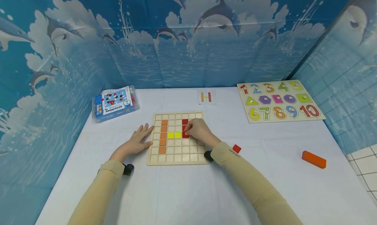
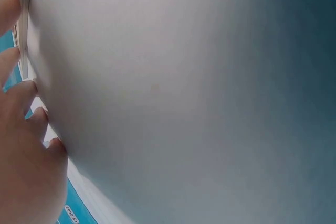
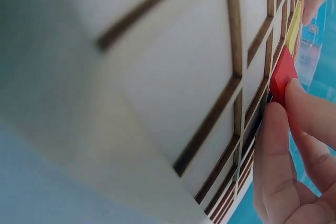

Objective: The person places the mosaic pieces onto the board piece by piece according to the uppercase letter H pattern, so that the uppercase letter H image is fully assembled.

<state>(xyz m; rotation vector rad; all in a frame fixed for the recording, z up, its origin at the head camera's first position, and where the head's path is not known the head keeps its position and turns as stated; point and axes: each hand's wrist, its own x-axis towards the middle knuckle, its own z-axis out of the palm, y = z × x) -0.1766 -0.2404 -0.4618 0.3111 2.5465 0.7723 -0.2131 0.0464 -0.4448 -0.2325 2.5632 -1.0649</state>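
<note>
A wooden grid board (image 1: 176,162) lies on the white table. A column of several orange tiles (image 1: 163,135) runs down its left part, with two yellow tiles (image 1: 174,135) beside it. Red tiles (image 1: 185,122) form a column farther right, partly covered by my right hand (image 1: 199,130). In the right wrist view, that hand's fingers pinch a red square tile (image 3: 283,73), tilted at the grid close to a yellow tile. My left hand (image 1: 134,142) is spread flat on the table, its fingertips touching the board's left edge.
One loose red tile (image 1: 237,148) lies by the right forearm. Farther right is an orange block (image 1: 314,159). At the back stand a small pattern card (image 1: 207,97), a number-and-shape puzzle board (image 1: 279,119) and a plastic box (image 1: 116,102) with a molecule picture.
</note>
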